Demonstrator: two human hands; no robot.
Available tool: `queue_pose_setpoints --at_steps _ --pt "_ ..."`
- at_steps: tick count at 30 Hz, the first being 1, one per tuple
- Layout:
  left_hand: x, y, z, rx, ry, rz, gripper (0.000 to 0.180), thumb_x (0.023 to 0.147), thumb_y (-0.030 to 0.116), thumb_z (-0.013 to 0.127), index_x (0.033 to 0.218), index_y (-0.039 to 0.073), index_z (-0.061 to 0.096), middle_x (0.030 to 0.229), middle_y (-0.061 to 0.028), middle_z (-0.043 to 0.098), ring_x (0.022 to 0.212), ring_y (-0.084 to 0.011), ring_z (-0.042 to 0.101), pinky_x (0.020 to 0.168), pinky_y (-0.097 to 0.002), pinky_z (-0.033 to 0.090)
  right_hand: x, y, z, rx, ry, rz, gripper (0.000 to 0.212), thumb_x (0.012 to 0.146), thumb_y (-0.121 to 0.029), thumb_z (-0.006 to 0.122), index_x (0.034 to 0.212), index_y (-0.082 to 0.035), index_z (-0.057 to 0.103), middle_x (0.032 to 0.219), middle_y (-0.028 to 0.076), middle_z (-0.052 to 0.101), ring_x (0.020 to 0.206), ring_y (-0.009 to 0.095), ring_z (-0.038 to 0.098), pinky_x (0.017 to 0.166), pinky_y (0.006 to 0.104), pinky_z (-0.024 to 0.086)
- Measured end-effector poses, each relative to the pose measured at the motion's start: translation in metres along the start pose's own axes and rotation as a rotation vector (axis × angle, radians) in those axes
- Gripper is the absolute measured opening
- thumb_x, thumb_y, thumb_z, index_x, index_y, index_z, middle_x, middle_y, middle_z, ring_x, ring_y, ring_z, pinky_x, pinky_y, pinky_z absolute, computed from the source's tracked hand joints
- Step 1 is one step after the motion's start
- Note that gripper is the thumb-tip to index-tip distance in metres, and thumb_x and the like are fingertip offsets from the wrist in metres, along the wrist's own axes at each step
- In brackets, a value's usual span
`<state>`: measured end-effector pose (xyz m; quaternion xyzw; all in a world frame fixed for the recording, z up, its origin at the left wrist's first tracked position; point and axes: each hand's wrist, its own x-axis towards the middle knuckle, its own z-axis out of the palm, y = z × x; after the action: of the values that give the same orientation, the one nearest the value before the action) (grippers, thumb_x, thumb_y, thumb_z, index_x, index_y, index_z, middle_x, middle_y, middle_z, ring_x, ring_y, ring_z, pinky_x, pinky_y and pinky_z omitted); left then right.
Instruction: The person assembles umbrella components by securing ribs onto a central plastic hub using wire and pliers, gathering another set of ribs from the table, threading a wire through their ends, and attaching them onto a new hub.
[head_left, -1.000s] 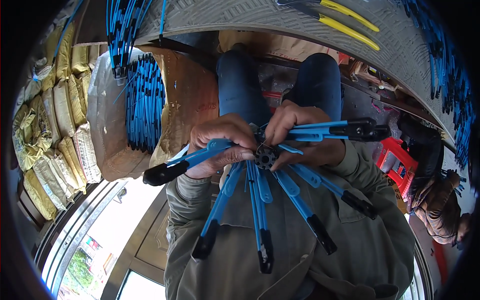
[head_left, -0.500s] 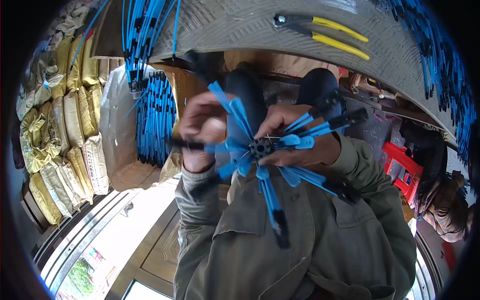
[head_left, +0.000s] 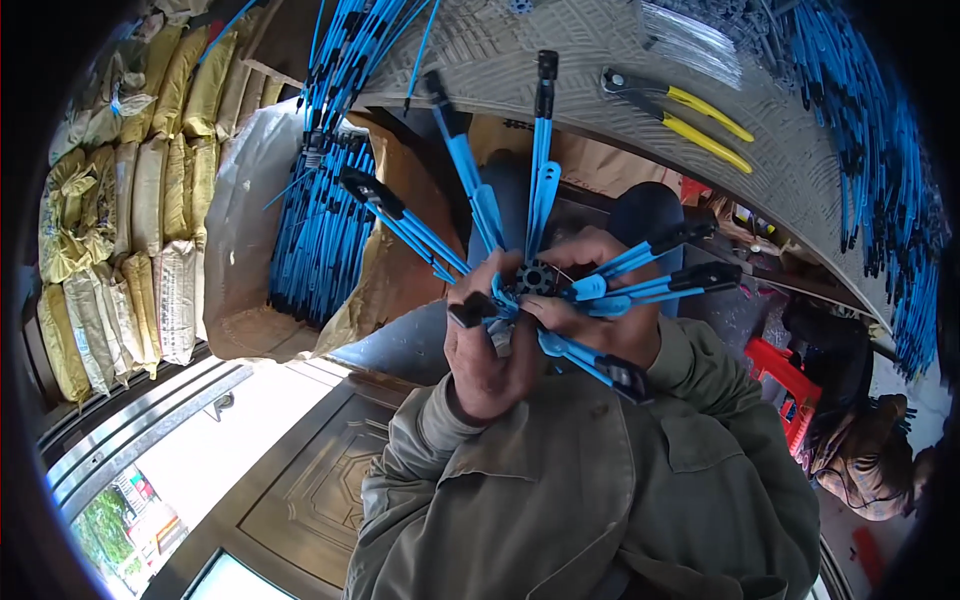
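Observation:
A round black slotted hub sits between my hands in front of my body. Blue ribs with black jointed ends fan out around it, like a small umbrella frame. My right hand is closed around the hub from the right, thumb and fingers at its edges. My left hand is closed at the hub's left side, pinching a blue rib by its inner end. One dark rib end points up from the left fingers. Fingers partly hide the joints at the hub.
Pliers with yellow handles lie on the grey patterned table, beside thin metal wires. Blue ribs are heaped at the right. An open sack of blue ribs stands at the left, near stacked yellowish packages. A red stool is on the right.
My left hand has moved right, from the loose ribs to the hub. The frame has turned, with ribs now pointing upward. My right hand stays at the hub; the whole view has shifted a little.

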<state>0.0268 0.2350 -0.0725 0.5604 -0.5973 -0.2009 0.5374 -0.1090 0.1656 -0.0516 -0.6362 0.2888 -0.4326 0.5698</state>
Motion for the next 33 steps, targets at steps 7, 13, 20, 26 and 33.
queue_pose_setpoints --at_steps 7,13,20,26,33 --pt "0.006 -0.007 -0.003 -0.283 -0.254 0.013 0.043 0.079 -0.006 0.051 0.121 -0.006 0.045 0.111 -0.0224 0.056 0.103 -0.0335 0.057 0.085 -0.036 0.045 -0.012 0.009 -0.007 -0.007 0.011 -0.166 0.034 0.073 -0.008 0.074 0.098 0.003 0.054 0.089 0.009 0.056 0.078 0.013 0.056 0.067 0.025 0.044" --pt "0.004 -0.008 0.0 -0.212 -0.31 0.039 0.047 0.076 -0.005 0.056 0.122 -0.005 0.046 0.112 -0.022 0.056 0.101 -0.0328 0.058 0.086 -0.0338 0.045 -0.022 0.011 -0.013 -0.038 0.024 -0.102 0.035 0.073 -0.008 0.074 0.099 0.003 0.053 0.088 0.01 0.055 0.076 0.013 0.054 0.068 0.0246 0.042" --pt "0.01 0.005 -0.008 -0.222 -0.358 -0.02 0.052 0.073 -0.006 0.058 0.123 -0.004 0.047 0.113 -0.022 0.056 0.101 -0.033 0.058 0.086 -0.0333 0.045 -0.025 0.006 -0.017 0.034 -0.017 0.013 0.037 0.072 -0.009 0.074 0.1 0.003 0.053 0.089 0.01 0.055 0.077 0.014 0.053 0.069 0.0248 0.042" --pt "0.01 -0.006 -0.008 -0.233 -0.358 0.049 0.053 0.072 -0.004 0.062 0.123 -0.004 0.048 0.113 -0.0204 0.056 0.101 -0.0316 0.058 0.086 -0.0341 0.046 -0.025 0.003 -0.014 0.021 -0.022 0.064 0.037 0.073 -0.011 0.073 0.1 0.003 0.052 0.089 0.009 0.054 0.078 0.013 0.052 0.071 0.0256 0.041" --pt "0.013 -0.009 -0.026 -0.339 -0.379 -0.132 0.039 0.074 0.007 0.068 0.11 -0.005 0.057 0.105 -0.0168 0.061 0.094 -0.0271 0.061 0.081 -0.0325 0.047 -0.022 0.01 -0.038 0.601 -0.216 0.308 0.038 0.076 -0.013 0.071 0.105 0.006 0.055 0.098 0.017 0.059 0.085 0.019 0.058 0.071 0.0282 0.044"
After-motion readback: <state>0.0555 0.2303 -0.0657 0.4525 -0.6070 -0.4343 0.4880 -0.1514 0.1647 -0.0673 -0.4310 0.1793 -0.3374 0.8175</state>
